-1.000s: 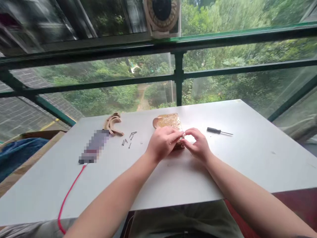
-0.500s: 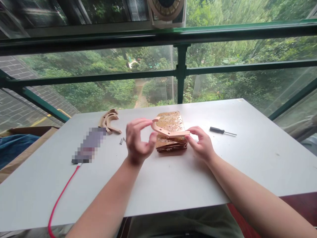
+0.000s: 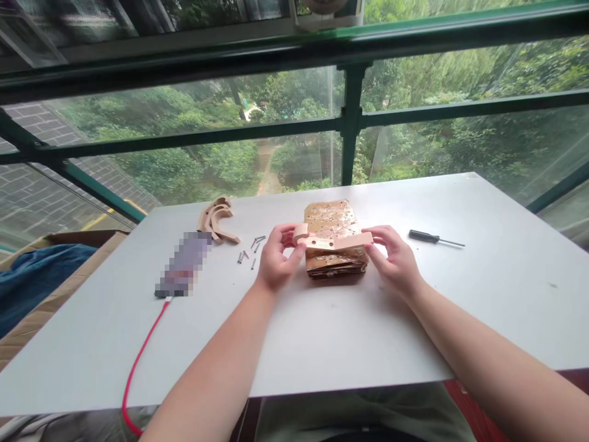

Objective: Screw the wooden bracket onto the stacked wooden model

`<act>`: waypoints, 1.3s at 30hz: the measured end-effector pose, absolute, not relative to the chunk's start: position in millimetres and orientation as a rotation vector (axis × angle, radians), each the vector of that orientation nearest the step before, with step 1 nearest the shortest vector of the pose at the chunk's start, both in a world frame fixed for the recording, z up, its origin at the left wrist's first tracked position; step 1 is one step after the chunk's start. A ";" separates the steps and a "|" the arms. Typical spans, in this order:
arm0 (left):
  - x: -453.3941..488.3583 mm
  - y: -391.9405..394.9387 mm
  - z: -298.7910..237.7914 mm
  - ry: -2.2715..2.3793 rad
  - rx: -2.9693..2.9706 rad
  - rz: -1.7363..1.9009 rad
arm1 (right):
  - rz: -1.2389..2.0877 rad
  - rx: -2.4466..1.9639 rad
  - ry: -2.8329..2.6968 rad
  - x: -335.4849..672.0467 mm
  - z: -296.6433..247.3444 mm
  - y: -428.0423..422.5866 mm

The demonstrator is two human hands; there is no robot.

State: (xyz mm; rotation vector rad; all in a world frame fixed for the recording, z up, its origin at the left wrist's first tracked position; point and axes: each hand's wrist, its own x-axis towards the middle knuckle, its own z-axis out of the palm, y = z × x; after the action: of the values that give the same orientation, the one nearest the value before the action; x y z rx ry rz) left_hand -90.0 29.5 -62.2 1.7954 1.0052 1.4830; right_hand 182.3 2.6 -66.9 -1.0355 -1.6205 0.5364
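Observation:
Both hands hold one curved wooden piece just above a stack of brown wooden sheets on the white table. My left hand pinches the piece's left, curved end. My right hand grips its right, straight end with closed fingers. The piece lies roughly level across the front of the stack.
Several small screws lie left of the stack. More curved wooden pieces sit at the back left beside a blurred device with a red cable. A black screwdriver lies at the right. A cardboard box with blue cloth stands left of the table.
A second ago both hands were pinching at the stack's front edge. The right hand then lifted the curved piece, and the left hand has now closed on its other end.

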 end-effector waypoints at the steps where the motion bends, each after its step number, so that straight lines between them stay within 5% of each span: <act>1: -90.7 29.2 -61.1 1.014 1.815 1.451 | 0.535 -1.017 -1.601 182.4 -66.8 3.3; 39: -97.9 14.5 -37.5 1.246 2.217 1.122 | 0.951 -0.916 -1.488 168.0 -68.1 8.3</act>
State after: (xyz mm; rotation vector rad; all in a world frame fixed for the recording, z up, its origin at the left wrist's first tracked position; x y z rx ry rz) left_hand -97.9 14.5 -37.5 2.2166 1.2462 1.1225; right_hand 168.0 8.3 -68.1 -0.9156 -1.4880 0.9513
